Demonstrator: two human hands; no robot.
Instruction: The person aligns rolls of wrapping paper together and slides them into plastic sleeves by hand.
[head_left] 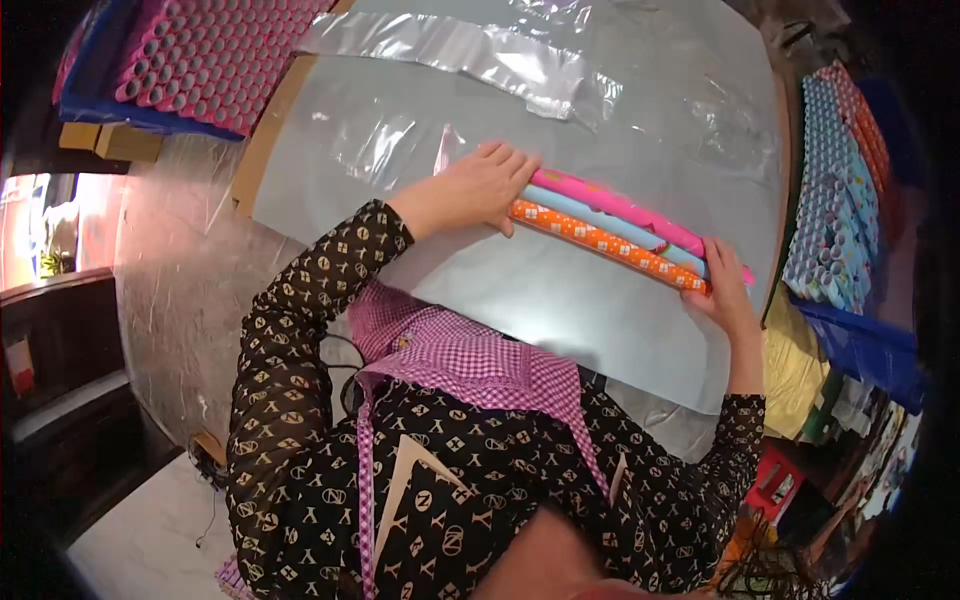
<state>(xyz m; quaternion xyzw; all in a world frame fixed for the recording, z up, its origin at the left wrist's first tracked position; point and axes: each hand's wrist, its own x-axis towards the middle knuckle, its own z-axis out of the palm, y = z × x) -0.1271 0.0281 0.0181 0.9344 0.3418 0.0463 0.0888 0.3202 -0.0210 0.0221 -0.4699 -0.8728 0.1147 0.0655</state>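
Three long paper rolls lie side by side on the grey table sheet: a pink roll, a light blue roll and an orange patterned roll. Clear film seems to cover them. My left hand is wrapped round their left ends, thumb on the near side. At the right ends, my right hand grips the bundle between thumb and fingers. Both hands are closed on the same bundle.
Clear plastic film lies across the table's far part. A blue crate of pink rolls is at the upper left. Another blue crate with blue and red rolls stands at the right, near a red stool.
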